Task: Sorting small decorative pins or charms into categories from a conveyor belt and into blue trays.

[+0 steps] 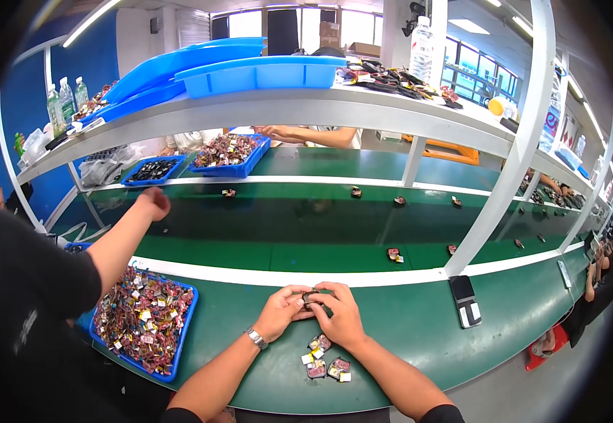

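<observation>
My left hand (282, 310), with a metal watch on its wrist, and my right hand (338, 314) meet above the green workbench. Between their fingers is a small black plastic casing (309, 300), partly hidden by the fingertips, so its details cannot be made out. Just below the hands lie three small black casings with red circuit boards (339, 368), loosely grouped and bearing white and yellow tags. Left of my forearm, a blue tray (191, 310) is heaped with wired red circuit boards (146, 321).
Beyond a white rail (363, 278) runs a green conveyor belt (299, 247) carrying scattered casings. A co-worker's arm (127, 229) reaches over it from the left. A dark flat device (466, 302) lies at right beside a white post (507, 162). Blue trays (261, 76) rest on the overhead shelf.
</observation>
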### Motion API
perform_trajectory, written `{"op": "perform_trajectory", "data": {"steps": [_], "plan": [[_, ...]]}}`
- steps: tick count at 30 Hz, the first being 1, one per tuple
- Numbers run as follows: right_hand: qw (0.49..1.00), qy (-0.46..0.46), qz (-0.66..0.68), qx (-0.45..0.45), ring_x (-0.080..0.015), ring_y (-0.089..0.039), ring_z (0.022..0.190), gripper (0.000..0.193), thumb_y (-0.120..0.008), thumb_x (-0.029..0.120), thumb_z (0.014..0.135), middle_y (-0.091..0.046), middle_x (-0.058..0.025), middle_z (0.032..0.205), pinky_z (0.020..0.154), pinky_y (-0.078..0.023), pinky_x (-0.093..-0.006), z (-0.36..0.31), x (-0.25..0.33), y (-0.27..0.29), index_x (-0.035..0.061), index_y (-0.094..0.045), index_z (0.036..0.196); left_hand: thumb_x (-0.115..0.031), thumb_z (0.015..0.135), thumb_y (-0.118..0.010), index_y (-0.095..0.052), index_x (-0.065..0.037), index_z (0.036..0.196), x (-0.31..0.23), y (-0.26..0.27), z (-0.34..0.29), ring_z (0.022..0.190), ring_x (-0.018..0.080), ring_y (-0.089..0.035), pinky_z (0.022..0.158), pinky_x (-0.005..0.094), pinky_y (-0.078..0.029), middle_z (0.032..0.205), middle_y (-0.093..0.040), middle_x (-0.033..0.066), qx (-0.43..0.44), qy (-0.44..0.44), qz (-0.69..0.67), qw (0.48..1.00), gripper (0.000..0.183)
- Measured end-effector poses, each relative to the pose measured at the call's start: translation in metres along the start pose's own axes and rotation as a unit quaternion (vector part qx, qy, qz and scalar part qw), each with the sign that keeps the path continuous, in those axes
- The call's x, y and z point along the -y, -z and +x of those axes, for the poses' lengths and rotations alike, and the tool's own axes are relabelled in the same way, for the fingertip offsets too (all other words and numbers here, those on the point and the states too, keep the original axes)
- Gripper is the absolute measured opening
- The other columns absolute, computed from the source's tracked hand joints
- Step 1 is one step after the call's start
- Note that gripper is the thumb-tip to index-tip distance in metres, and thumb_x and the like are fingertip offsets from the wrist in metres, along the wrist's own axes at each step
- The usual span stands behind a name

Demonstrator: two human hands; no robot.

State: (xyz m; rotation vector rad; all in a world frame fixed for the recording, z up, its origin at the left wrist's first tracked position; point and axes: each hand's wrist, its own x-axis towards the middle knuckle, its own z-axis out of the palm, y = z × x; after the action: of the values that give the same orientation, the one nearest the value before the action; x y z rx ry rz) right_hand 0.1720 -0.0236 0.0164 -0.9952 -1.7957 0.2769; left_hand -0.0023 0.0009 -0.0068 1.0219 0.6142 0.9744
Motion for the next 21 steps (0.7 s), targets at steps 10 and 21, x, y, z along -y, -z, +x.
{"op": "perform_trajectory", "data": {"steps": [10,21], "plan": [[0.995,0.067,-0.069,-0.018,-0.0249,-0.061,0.086,0.021,-0.072,-0.002,0.072,-0.060,-0.0084,0.094,0.068,-0.052,-0.0333,0.0039,0.0032,-0.0010,0.0051,-0.068,0.091,-0.003,0.100,-0.044,-0.047,0.000,0.127,-0.0016,-0.0004,-0.0009,0.110,0.0205,-0.061,0.095,0.0336,-0.054,0.121,-0.060,0.0142,-0.010,0.012,0.011,1.000,0.028],[0.990,0.091,-0.104,-0.029,-0.0238,-0.061,0.080,0.019,-0.074,0.000,0.071,-0.060,-0.0076,0.090,0.068,-0.054,-0.0328,0.0040,0.0038,-0.0063,0.0034,-0.068,0.089,-0.003,0.100,-0.043,-0.048,0.000,0.126,-0.0019,-0.0028,-0.0016,0.108,0.0189,-0.062,0.093,0.0323,-0.055,0.120,-0.061,0.0130,-0.015,0.011,0.007,1.000,0.026]]}}
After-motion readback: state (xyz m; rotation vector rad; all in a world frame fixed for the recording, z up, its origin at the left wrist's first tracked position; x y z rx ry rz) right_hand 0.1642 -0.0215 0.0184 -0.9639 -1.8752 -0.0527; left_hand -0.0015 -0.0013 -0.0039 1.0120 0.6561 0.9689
